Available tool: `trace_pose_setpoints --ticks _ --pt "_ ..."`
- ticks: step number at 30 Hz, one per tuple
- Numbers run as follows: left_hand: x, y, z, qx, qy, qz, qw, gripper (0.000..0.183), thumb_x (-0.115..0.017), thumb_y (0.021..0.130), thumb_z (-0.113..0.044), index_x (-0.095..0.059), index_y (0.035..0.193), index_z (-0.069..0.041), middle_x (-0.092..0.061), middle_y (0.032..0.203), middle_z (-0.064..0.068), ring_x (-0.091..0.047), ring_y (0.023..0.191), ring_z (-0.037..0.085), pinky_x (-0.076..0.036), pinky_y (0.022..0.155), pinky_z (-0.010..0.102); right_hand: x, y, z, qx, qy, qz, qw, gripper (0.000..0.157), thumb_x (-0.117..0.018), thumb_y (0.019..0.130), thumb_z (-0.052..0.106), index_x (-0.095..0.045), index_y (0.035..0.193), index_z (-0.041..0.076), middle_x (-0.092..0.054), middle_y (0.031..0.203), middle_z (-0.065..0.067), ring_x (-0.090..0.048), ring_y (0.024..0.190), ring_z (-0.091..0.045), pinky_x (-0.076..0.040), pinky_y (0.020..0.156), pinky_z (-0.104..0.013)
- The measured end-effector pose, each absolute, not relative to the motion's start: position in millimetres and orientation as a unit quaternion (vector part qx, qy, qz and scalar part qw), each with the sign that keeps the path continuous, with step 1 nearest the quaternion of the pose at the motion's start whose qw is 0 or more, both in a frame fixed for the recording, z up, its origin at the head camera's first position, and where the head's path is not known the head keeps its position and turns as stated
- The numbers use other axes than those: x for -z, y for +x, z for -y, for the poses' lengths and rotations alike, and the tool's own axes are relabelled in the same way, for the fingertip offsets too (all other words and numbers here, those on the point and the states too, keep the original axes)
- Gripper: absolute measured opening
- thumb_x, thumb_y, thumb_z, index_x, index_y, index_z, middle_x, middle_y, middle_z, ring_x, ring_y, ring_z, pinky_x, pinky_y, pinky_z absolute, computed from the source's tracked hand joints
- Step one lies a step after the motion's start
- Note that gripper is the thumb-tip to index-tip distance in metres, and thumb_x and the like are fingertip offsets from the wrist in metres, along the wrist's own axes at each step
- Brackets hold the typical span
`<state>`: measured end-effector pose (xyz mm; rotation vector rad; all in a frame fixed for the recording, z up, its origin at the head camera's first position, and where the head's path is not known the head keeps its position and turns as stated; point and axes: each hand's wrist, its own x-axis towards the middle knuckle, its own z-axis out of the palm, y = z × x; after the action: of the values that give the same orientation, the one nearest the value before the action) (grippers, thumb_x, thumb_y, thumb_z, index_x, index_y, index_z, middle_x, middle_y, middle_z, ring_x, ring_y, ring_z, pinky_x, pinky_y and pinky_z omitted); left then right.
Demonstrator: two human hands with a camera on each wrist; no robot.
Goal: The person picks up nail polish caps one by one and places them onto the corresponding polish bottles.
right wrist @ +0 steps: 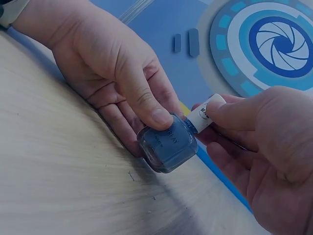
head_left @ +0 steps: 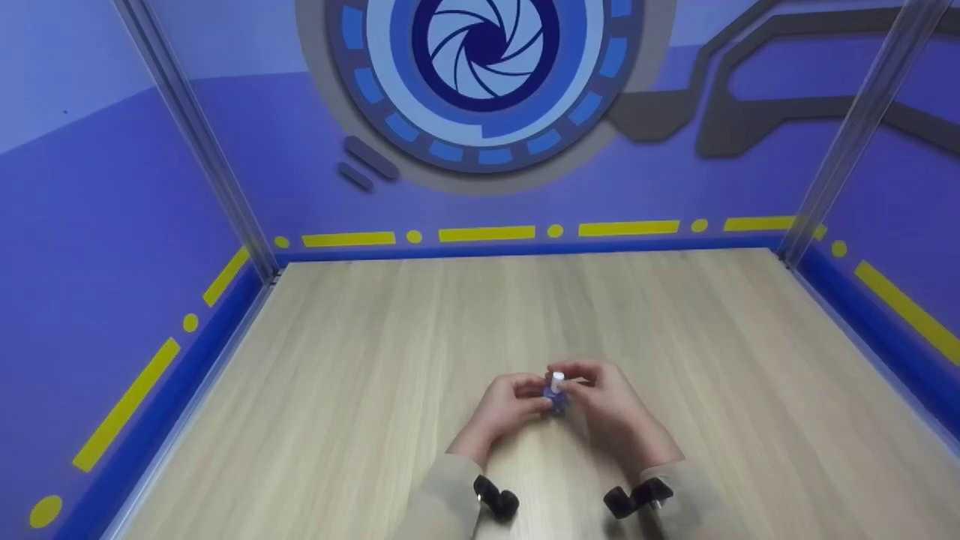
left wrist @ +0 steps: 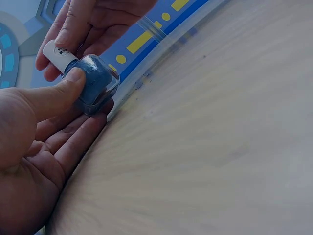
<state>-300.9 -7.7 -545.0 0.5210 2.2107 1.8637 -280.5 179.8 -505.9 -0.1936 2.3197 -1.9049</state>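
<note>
A small nail polish bottle (right wrist: pixel 168 147) of bluish glass with a white cap (right wrist: pixel 205 112) is held between both hands, close over the table. My left hand (head_left: pixel 510 405) grips the glass body, its thumb across the front and its fingers behind. With thumb and fingers, my right hand (head_left: pixel 607 394) pinches the white cap. In the left wrist view the bottle (left wrist: pixel 95 83) tilts, its cap (left wrist: pixel 59 56) toward the upper left. A blue band shows at the neck, just under the cap, in the right wrist view.
The wooden table (head_left: pixel 360 360) spreads around both hands. Blue-purple panels (head_left: pixel 480 202) with yellow markings stand along its back and sides, joined by metal corner posts (head_left: pixel 202 142). Small dark marks (left wrist: pixel 139 84) dot the tabletop.
</note>
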Motion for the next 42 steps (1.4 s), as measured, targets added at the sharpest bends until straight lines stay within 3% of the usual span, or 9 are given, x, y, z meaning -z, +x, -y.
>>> trace_pose_setpoints --ticks 5,13,29,32,37,42 --pt "545.5 -300.6 7.6 -0.635 0.176 -0.746 0.099 0.027 -0.072 0.079 -0.008 -0.068 0.106 -0.005 -0.071 0.102 0.009 -0.067 0.094 0.015 -0.056 0.076 0.026 505.6 -282.2 -176.9 0.629 -0.049 -0.774 0.058 0.019 -0.068 0.082 0.009 -0.067 0.101 0.01 -0.067 0.1 -0.008 -0.062 0.093 -0.021 -0.053 0.085 -0.036" --pt "545.1 -299.9 8.2 -0.64 0.174 -0.741 0.102 0.028 -0.073 0.079 -0.006 -0.068 0.106 -0.006 -0.071 0.102 0.009 -0.067 0.093 0.017 -0.057 0.075 0.027 508.6 -284.4 -175.3 0.616 -0.044 -0.786 0.037 0.015 -0.073 0.078 0.012 -0.068 0.092 0.01 -0.066 0.095 -0.007 -0.063 0.089 -0.02 -0.053 0.08 -0.031" --pt "544.4 -299.4 9.0 -0.644 0.17 -0.738 0.11 0.027 -0.071 0.08 -0.005 -0.068 0.106 -0.009 -0.07 0.103 0.008 -0.067 0.095 0.017 -0.057 0.076 0.028 510.1 -286.7 -175.0 0.583 -0.035 -0.812 0.007 0.019 -0.077 0.074 0.015 -0.066 0.089 0.01 -0.065 0.088 -0.004 -0.06 0.084 -0.019 -0.051 0.073 -0.024" --pt "544.7 -299.4 8.5 -0.641 0.169 -0.741 0.108 0.026 -0.071 0.08 -0.006 -0.069 0.105 -0.01 -0.071 0.102 0.006 -0.067 0.094 0.016 -0.057 0.076 0.027 510.4 -286.2 -175.9 0.59 -0.043 -0.806 0.01 0.025 -0.079 0.073 0.018 -0.066 0.092 0.009 -0.065 0.09 -0.006 -0.06 0.084 -0.019 -0.052 0.073 -0.024" --pt "545.1 -300.4 8.0 -0.64 0.168 -0.742 0.11 0.026 -0.072 0.079 -0.007 -0.069 0.104 -0.012 -0.071 0.1 0.005 -0.067 0.092 0.014 -0.057 0.076 0.026 509.1 -282.8 -179.6 0.63 -0.06 -0.772 0.049 0.038 -0.076 0.076 0.018 -0.064 0.111 0.009 -0.062 0.106 -0.01 -0.063 0.093 -0.023 -0.053 0.081 -0.029" --pt "546.1 -301.0 8.4 -0.636 0.172 -0.745 0.105 0.026 -0.072 0.079 -0.007 -0.069 0.105 -0.01 -0.071 0.102 0.006 -0.067 0.093 0.014 -0.056 0.077 0.026 507.5 -280.6 -181.0 0.635 -0.07 -0.767 0.068 0.032 -0.069 0.082 0.012 -0.064 0.114 0.01 -0.06 0.113 -0.011 -0.063 0.099 -0.024 -0.052 0.087 -0.032"
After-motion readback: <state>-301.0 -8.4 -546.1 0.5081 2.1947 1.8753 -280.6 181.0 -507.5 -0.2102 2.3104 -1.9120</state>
